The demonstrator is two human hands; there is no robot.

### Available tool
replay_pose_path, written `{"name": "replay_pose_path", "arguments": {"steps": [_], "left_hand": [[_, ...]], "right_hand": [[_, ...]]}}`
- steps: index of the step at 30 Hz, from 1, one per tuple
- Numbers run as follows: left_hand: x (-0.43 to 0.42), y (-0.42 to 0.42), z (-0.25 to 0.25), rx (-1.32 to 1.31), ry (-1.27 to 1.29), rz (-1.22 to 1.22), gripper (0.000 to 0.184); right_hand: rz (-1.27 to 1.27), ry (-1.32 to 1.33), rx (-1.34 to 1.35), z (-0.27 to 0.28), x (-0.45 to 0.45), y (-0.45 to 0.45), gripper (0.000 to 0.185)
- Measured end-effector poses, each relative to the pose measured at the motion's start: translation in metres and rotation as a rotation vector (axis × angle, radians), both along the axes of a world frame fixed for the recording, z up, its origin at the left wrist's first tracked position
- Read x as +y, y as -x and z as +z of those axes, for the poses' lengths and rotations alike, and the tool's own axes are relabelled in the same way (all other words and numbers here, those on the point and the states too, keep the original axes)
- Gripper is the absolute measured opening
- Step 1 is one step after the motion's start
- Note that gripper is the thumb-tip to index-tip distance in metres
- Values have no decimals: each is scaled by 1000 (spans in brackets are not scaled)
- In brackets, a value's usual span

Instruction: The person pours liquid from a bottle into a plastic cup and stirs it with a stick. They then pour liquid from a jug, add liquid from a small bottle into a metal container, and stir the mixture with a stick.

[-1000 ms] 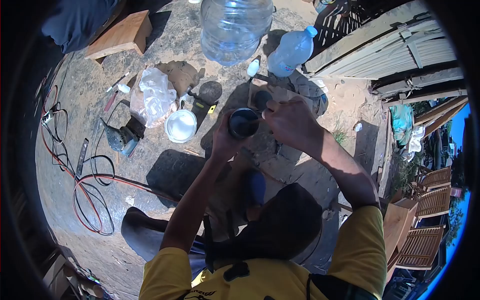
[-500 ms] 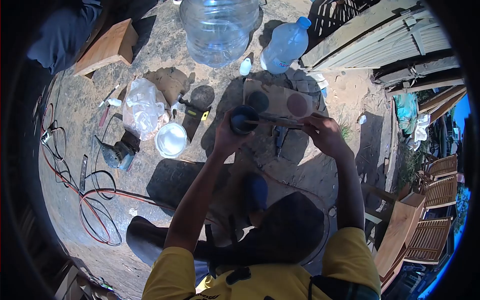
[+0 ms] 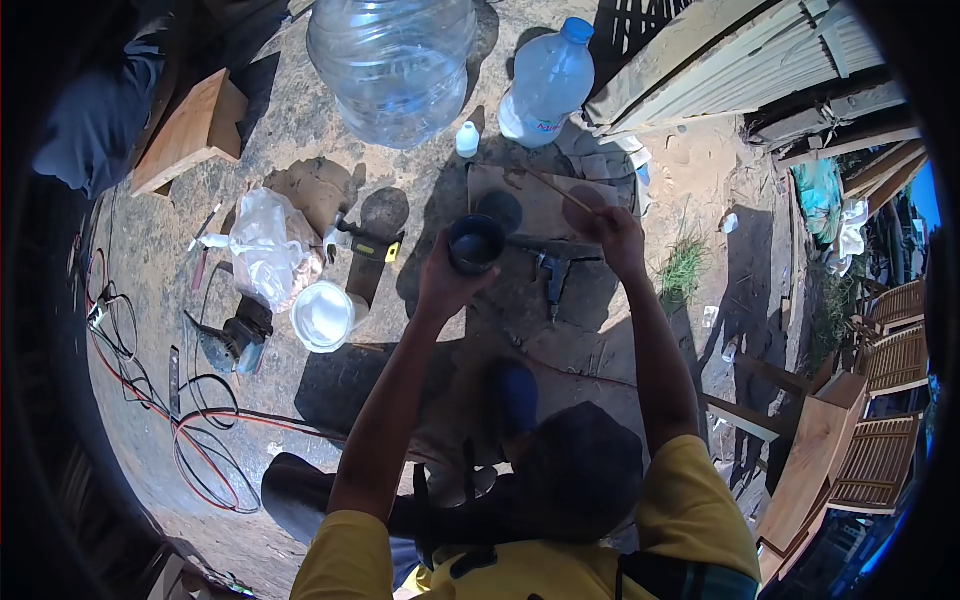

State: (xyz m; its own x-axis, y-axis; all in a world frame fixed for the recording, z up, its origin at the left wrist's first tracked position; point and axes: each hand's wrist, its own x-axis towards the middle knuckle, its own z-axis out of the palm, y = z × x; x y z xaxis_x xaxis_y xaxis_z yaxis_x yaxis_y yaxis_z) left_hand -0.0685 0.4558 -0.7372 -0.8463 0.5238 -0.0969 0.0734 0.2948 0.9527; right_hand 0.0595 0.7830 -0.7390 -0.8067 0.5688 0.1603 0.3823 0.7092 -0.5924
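Observation:
My left hand [image 3: 444,284] is wrapped round a dark cup [image 3: 476,245], whose open top faces up. In my right hand [image 3: 622,240] is a thin wooden stick [image 3: 560,190], its far end over a brown board [image 3: 540,192] with a dark round patch and a reddish one. The stick is apart from the cup. Just below the board lies a dark air tool [image 3: 551,272]. To the left of my left hand stands a white-lidded tub [image 3: 322,317], near a crumpled plastic bag [image 3: 266,248].
A big clear bottle [image 3: 395,75], a smaller bottle [image 3: 555,85] and a small white bottle [image 3: 467,139] stand ahead. At left are a wooden piece [image 3: 190,135], a sander [image 3: 232,338] and tangled cables [image 3: 180,425]. Slatted chairs [image 3: 875,465] stand at right.
The stick has come out of the cup and now reaches over the board. My right hand has moved up a little from the half-second-old frame, and the camera view has shifted.

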Motion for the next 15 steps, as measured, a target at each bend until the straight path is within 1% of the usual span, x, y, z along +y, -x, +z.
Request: {"name": "replay_pose_path", "arguments": {"steps": [1,3,4,6,8,10,11,13,15], "left_hand": [[1,0,-1,-1,4,0,83],[3,1,-3,31,-31,17,79],[4,2,-3,30,-30,18,79],[5,2,-3,-19,3,11,79],[6,3,-2,-12,16,7,80],[7,3,-3,0,27,-4,80],[7,4,-4,11,22,-4,82],[9,5,-5,26,18,-10,84],[9,6,-4,59,22,6,82]], "right_hand": [[0,4,-1,1,-4,3,20],[-9,-148,-158,10,-13,10,23],[-8,-147,-159,14,-20,15,23],[97,-271,51,19,-40,25,32],[275,-90,28,34,-65,41,46],[511,-183,78,27,-84,61,66],[502,-182,80,26,-91,68,66],[556,-88,-124,29,-99,77,74],[525,-58,-138,28,-98,80,78]]}}
